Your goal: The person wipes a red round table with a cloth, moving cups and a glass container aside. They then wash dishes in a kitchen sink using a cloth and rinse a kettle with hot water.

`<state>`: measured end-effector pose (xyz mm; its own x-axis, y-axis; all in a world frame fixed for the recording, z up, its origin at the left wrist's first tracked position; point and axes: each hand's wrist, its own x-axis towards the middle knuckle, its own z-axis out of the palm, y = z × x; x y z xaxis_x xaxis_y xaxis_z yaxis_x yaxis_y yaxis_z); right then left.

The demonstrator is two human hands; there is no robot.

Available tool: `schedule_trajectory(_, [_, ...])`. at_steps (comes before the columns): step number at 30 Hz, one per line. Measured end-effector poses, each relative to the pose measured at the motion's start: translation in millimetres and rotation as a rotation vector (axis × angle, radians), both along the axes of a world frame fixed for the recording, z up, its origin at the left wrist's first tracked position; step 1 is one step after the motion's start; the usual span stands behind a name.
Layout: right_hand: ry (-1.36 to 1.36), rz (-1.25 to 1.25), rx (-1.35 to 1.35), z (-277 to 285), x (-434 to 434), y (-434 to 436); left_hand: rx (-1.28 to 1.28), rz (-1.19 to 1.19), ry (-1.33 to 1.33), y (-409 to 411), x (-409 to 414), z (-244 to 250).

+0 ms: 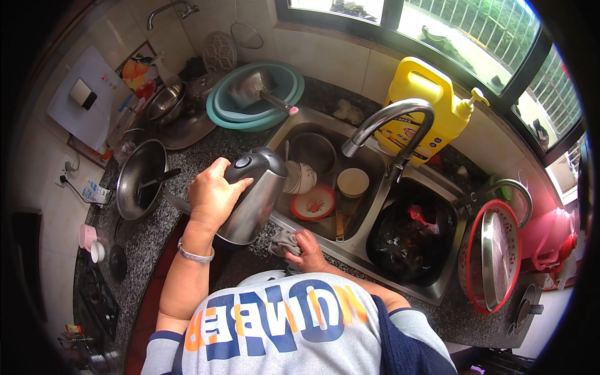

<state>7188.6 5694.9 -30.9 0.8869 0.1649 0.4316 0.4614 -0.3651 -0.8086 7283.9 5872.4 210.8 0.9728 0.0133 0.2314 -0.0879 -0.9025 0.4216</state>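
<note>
My left hand [213,192] grips the black handle of a stainless steel electric kettle [251,206], held tilted near the counter's front edge, left of the sink. A silver bracelet circles that wrist. Bunched in my right hand [304,251] is a grey cloth [283,242], just below the kettle and close to the sink's front rim. The left basin holds a dark round pan [312,152], stacked bowls [304,179], another bowl [353,182], a red-rimmed plate [313,201] and a wooden-handled utensil [340,226].
An arched faucet [389,112] rises between the basins, with a yellow jug [417,108] behind. The right basin contains a black plastic bag [408,243]. Teal basins [255,123] hold a long-handled metal ladle [253,86]. A wok [140,183] stands left; a red-rimmed tray [473,262] stands right.
</note>
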Motion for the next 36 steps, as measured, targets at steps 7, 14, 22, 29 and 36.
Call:
schedule_trajectory(7, [0.003,0.019,0.016,0,2,1,0.006,0.013,0.013,-3,-2,1])
schedule_trajectory(14, [0.04,0.014,0.021,-7,2,2,0.026,-0.011,0.017,-6,-1,1])
schedule_trajectory(22, [0.042,0.006,0.028,-4,1,2,0.072,-0.021,0.018,-7,-1,0])
schedule_trajectory(29, [0.022,0.017,0.009,-6,1,0,0.087,-0.043,0.01,-8,-2,-4])
schedule_trajectory(36, [0.016,0.009,0.004,-1,0,0,0.072,-0.02,0.01,-10,-6,-1])
